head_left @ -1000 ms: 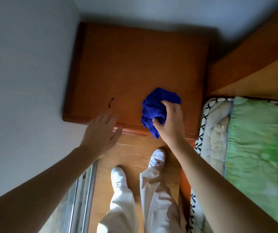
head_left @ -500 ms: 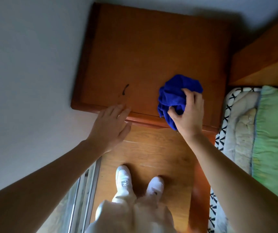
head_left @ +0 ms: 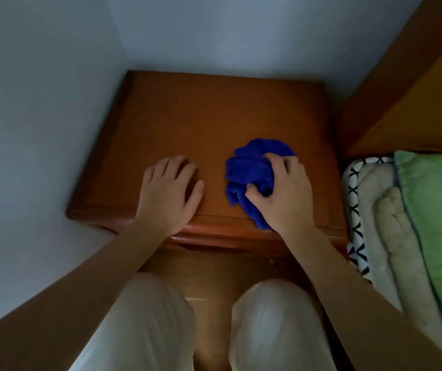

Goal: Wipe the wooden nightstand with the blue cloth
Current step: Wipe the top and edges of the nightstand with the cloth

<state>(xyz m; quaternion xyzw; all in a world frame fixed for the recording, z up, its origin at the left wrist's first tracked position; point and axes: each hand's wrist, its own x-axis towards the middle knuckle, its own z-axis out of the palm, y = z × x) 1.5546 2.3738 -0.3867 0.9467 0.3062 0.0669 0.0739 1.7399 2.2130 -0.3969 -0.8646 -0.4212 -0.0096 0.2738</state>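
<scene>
We looked straight down on the reddish-brown wooden nightstand [head_left: 201, 124], which stood in the corner of the pale blue-grey walls [head_left: 40, 103]. Our right hand [head_left: 281, 194] pressed on the crumpled deep-blue cloth [head_left: 249, 167], the fingers [head_left: 273, 159] curled over its top and the thumb tucked into its folds, so the hand was closed around the bundle. The cloth lay on the nightstand's surface toward its front right part, and a tail of it hung over the front edge beneath our wrist. Our left hand [head_left: 170, 191] lay flat on the nightstand's surface toward the front, left of the cloth and apart from it, palm down, the fingers extended and close together, holding nothing. Its wrist crossed the nightstand's moulded front edge.

To the right of the nightstand, close against its side, lay a bed with a green quilted cover [head_left: 439, 210], a beige blanket [head_left: 391, 231] and a white fabric edge printed with black crosses [head_left: 355, 199]. Behind the bed, to the nightstand's right, rose a brown wooden headboard [head_left: 407, 89]. In front of the nightstand we saw our knees in light cream trousers [head_left: 268, 322] over a wooden floor [head_left: 209, 277].
</scene>
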